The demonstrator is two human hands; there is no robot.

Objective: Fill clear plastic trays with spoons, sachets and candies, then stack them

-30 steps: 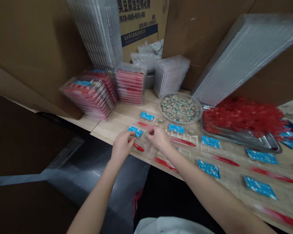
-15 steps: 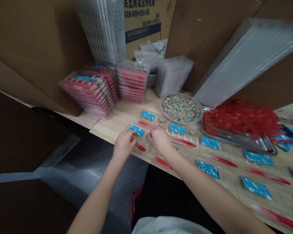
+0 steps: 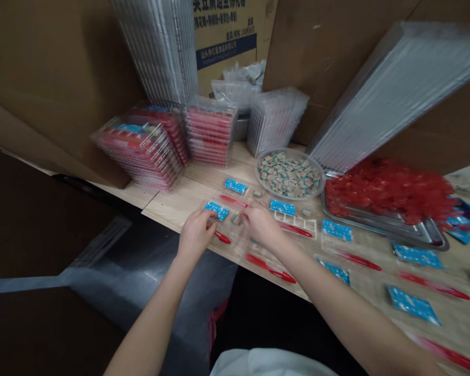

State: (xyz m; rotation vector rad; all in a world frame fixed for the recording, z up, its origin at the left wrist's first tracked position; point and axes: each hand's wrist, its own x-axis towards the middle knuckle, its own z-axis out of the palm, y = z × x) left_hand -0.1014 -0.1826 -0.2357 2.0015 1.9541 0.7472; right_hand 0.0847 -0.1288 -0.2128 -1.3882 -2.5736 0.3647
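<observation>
My left hand (image 3: 196, 233) is at the near table edge, fingers curled beside a blue packet (image 3: 216, 210) and over one end of a red pen-shaped piece (image 3: 221, 237). What its fingertips grip is hidden. Just right of these lies a small green-and-tan square (image 3: 236, 219). My right hand (image 3: 261, 223) is closed, fingertips pointing down to the right of that square; anything in them is hidden. Beyond it lie another red pen-shaped piece (image 3: 231, 200) and a second blue packet (image 3: 235, 186). The pieces appear to lie in clear plastic trays.
A round tub (image 3: 290, 175) of small squares stands behind my right hand. Right of it, a metal tray (image 3: 423, 235) bears a heap of red pieces (image 3: 387, 188). Filled packs (image 3: 141, 151) are piled at back left. Stacked clear trays (image 3: 403, 94) lean against cardboard.
My right hand has drawn slightly right, away from the small square, which now shows more fully. My left hand stays by the same blue packet. The view has shifted slightly.
</observation>
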